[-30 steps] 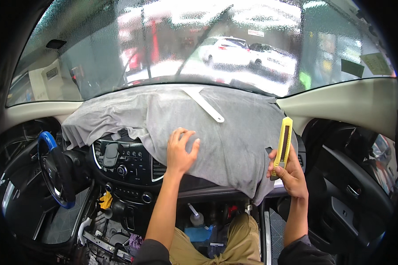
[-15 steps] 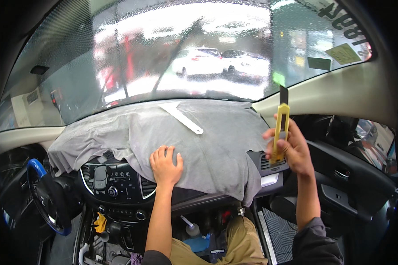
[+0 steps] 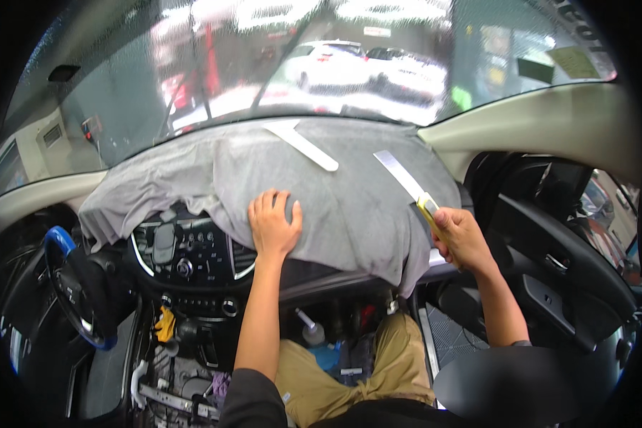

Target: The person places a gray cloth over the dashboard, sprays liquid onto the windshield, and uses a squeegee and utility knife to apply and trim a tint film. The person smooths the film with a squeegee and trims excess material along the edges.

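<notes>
Yellow cutter knife (image 3: pixel 426 205), right hand (image 3: pixel 463 239) closed around it, left hand (image 3: pixel 273 224) spread open on grey cloth (image 3: pixel 349 214)

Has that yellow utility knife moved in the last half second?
Yes: judged against the gray cloth, the yellow utility knife has tipped leftward, its blade now over the cloth.

A: On the dashboard (image 3: pixel 321 277)?
B: Cloth (image 3: pixel 335 214), draped; scraper (image 3: pixel 308 150) on it, windshield (image 3: pixel 135 100) just beyond.
A: Steering wheel (image 3: pixel 85 274)?
B: Far left.
A: Hands?
B: Left hand (image 3: pixel 273 225) on cloth; utility knife (image 3: pixel 406 181) in right hand (image 3: pixel 460 239), right of scraper.
</notes>
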`<state>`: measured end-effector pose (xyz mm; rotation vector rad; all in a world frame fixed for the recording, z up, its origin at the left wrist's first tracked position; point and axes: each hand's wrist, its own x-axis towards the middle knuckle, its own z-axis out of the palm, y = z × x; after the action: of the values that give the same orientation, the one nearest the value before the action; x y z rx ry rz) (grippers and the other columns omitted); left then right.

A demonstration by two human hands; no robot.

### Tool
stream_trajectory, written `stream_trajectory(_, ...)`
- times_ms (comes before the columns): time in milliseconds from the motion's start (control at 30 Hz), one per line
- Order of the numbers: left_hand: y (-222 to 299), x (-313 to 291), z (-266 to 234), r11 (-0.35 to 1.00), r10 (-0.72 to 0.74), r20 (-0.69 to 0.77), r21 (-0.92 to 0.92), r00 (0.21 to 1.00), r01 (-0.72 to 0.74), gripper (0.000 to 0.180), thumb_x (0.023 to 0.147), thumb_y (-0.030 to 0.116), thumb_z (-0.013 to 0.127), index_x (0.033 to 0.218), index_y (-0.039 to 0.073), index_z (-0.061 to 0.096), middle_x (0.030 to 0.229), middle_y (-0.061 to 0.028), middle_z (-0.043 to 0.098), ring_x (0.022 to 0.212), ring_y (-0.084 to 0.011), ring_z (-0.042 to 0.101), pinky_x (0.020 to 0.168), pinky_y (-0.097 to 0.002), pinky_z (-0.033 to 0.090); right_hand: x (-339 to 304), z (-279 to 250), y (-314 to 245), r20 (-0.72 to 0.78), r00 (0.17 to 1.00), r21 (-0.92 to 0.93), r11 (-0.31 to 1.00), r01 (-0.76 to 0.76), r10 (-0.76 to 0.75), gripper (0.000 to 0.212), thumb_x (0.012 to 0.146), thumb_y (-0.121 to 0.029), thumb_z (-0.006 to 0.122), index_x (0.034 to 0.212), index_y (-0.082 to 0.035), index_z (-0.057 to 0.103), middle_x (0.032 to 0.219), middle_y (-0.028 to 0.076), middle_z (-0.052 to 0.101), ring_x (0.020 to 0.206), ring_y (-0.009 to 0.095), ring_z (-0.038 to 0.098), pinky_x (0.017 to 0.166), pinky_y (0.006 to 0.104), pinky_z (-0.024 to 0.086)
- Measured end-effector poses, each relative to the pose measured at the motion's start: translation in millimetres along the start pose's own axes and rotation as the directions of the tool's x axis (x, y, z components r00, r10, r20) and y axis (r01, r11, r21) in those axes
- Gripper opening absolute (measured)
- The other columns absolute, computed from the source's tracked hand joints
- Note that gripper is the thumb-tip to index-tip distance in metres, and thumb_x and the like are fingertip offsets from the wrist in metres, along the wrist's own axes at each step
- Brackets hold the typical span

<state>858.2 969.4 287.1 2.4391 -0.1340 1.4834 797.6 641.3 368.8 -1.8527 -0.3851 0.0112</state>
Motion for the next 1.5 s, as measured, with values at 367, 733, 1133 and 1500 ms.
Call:
stream_trajectory(367, 78.7, -107.4, -14.0, 0.767, -0.633, -0.057, -0.186, 0.772, 0.615, 0.033, 0.079, 0.021, 0.071, 0.097, -0.002, 0.054, 0.093, -0.0155, 0.05, 0.088, -0.0312, 0.052, 0.079, -0.0406, 0.043, -25.2, 54.5, 31.0, 0.161, 0.987, 0.15, 0.987, -0.056, 0.031, 0.045, 0.095, -0.041, 0.054, 0.066, -0.007, 0.049, 0.051, -0.002, 0.046, 0.041, 0.004, 0.042, 0.039, 0.0201, 0.033)
stream_trajectory(733, 100.7, -67.6, 3.7, -0.755, -0.446, 0.67, -0.638, 0.594, 0.153, 0.024, 0.085, -0.003, 0.048, 0.106, 0.003, 0.056, 0.104, -0.0086, 0.06, 0.084, -0.0171, 0.06, 0.071, -0.025, 0.051, 33.8, 62.6, 65.2, 0.824, 0.565, 0.53, 0.405, -0.745, -0.04, 0.061, 0.096, -0.061, 0.026, 0.062, -0.012, 0.036, 0.043, -0.003, 0.032, 0.032, 0.008, 0.033, 0.034, 0.0246, 0.034)
stream_trajectory(1133, 87.8, -40.9, 30.9, -0.396, -0.282, 0.671, -0.733, 0.686, 0.554, 0.008, 0.081, 0.006, 0.06, 0.076, 0.011, 0.063, 0.068, 0.006, 0.054, 0.056, -0.0039, 0.044, 0.05, -0.0207, 0.032, 44.1, 92.6, 110.8, 0.91, 0.333, 0.365, 0.096, -0.926, -0.246, 0.059, 0.097, -0.059, 0.025, 0.066, -0.011, 0.04, 0.043, -0.002, 0.038, 0.033, 0.009, 0.037, 0.037, 0.0259, 0.038)
stream_trajectory(1500, 79.3, -13.6, 33.6, -0.131, -0.512, 0.481, -0.863, 0.712, 0.489, 0.008, 0.086, 0.008, 0.062, 0.078, 0.007, 0.063, 0.068, 0.0044, 0.054, 0.051, -0.0056, 0.044, 0.045, -0.0223, 0.032, -31.3, 54.0, 113.6, 0.794, 0.576, 0.608, 0.217, -0.764, -0.197, 0.056, 0.094, -0.059, 0.036, 0.075, -0.006, 0.042, 0.052, 0.002, 0.042, 0.043, 0.013, 0.045, 0.045, 0.0278, 0.04)
